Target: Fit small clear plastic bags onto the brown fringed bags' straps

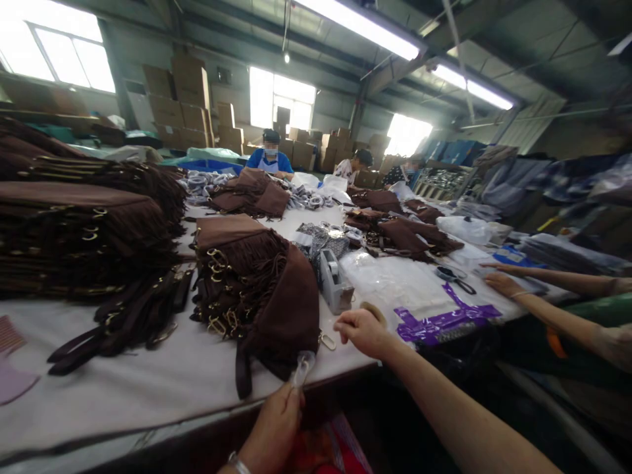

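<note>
a long white desk (123, 401) runs across the room before me, the largest thing here. beyond it, against the wall, brown cartons (185, 99) are piled high, and a person in blue (269, 160) is at the desk's far side. on the left rises a stack (83, 230) of brown fringed bags; nearer the middle sits a smaller pile (286, 296) of them, gold clips along its front. dark straps (133, 316) lie between the two. right of the pile, clear plastic (395, 283) spreads over the desk, with purple film (447, 319) at its near edge. a grey dispenser (336, 283) stands just beside the pile.

the left hand (274, 421), at the near edge, pinches a clear wrap (302, 368) right against the pile's lower corner. the right hand (365, 331) hovers with fingers curled; whether it grips anything i cannot tell. farther right, a neighbour's hands (504, 284) rest over plastic. scissors (457, 280) lie near the film. a tan roll (374, 312) shows just behind the right hand, and smallest, a gold ring (326, 340) sits between the pile and those curled fingers.
</note>
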Demonstrator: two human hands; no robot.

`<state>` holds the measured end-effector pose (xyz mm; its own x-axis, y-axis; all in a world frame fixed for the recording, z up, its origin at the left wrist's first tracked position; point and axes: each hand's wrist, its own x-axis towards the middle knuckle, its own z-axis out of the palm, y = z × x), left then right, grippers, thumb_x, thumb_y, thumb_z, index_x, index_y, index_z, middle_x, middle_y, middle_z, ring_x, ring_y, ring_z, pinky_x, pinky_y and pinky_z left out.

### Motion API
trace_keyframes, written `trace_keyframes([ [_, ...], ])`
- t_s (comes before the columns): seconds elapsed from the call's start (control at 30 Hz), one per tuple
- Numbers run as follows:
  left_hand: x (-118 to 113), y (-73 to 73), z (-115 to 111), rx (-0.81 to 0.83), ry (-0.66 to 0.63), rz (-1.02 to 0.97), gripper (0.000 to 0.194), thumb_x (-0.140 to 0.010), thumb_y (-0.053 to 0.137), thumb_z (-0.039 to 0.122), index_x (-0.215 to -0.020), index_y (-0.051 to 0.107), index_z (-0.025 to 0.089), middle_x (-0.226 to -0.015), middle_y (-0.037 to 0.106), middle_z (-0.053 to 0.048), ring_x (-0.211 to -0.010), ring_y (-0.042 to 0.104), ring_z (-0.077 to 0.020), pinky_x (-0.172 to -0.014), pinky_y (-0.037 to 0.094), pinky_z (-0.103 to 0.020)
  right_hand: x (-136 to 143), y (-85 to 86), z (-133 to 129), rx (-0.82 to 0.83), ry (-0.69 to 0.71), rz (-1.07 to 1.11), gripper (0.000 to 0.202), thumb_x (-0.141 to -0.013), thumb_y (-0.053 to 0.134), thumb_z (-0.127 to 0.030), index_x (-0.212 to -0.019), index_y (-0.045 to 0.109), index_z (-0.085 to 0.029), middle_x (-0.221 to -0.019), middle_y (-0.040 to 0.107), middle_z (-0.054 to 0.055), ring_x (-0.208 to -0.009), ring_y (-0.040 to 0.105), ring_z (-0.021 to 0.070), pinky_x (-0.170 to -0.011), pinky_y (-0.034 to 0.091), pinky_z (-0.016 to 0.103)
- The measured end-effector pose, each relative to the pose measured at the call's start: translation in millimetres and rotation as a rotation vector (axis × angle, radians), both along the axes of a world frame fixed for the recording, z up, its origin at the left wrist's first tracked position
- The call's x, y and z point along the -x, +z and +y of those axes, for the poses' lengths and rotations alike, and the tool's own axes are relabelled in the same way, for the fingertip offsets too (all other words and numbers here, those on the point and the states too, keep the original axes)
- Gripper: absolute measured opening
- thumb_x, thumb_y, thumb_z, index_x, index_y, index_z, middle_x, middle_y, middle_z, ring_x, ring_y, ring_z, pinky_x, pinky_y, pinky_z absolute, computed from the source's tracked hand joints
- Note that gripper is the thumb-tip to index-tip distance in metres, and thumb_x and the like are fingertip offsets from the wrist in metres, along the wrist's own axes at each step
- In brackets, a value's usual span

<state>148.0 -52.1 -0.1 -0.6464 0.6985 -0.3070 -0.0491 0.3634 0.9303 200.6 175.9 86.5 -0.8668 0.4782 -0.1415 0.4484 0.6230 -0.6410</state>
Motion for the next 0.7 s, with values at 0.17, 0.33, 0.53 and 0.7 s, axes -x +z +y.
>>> trace_keyframes([
  [0.17,-4.7,20.0,-5.8,-0.059,-0.092,0.280,0.039,-0.095,0.031,0.039,-0.094,0.065,0.019,-0.085,0.069,-0.007,-0.080,0.062,-0.0208,-0.075,0.045,-0.031,-14.4,-21.3,-70.2,0.464,0.194,-0.073,0.025,-0.077,0.055,-0.027,-0.056,0.063,-0.016,-0.046,0.054,-0.003,-0.042,0.040,0.0076,-0.044,0.028,0.021],
  [0.33,-7.2,7.2,-13.7,0.095,-0.151,0.559,0.034,-0.095,0.031,0.027,-0.092,0.064,0.020,-0.086,0.071,-0.009,-0.077,0.065,-0.0224,-0.071,0.045,-0.033,2.6,-40.2,-88.7,0.403,0.048,-0.167,0.022,-0.071,0.055,-0.024,-0.051,0.062,-0.018,-0.038,0.049,-0.004,-0.036,0.037,0.0074,-0.038,0.025,0.022],
  [0.53,-6.1,-0.3,-19.0,0.263,-0.281,0.803,0.033,-0.092,0.031,0.013,-0.096,0.063,0.017,-0.084,0.072,-0.012,-0.075,0.068,-0.0256,-0.064,0.047,-0.034,17.2,-38.6,-90.8,0.243,0.088,-0.289,0.020,-0.067,0.058,-0.023,-0.048,0.065,-0.018,-0.035,0.049,-0.004,-0.035,0.040,0.0083,-0.037,0.026,0.022],
  [0.7,-7.5,-0.2,-19.5,0.318,-0.205,0.878,0.027,-0.095,0.030,0.020,-0.094,0.057,0.016,-0.076,0.070,-0.011,-0.067,0.068,-0.0243,-0.056,0.045,-0.032,17.9,-30.7,-88.4,0.296,0.145,-0.304,0.020,-0.069,0.059,-0.025,-0.052,0.066,-0.018,-0.038,0.049,-0.004,-0.036,0.040,0.0085,-0.038,0.026,0.022],
])
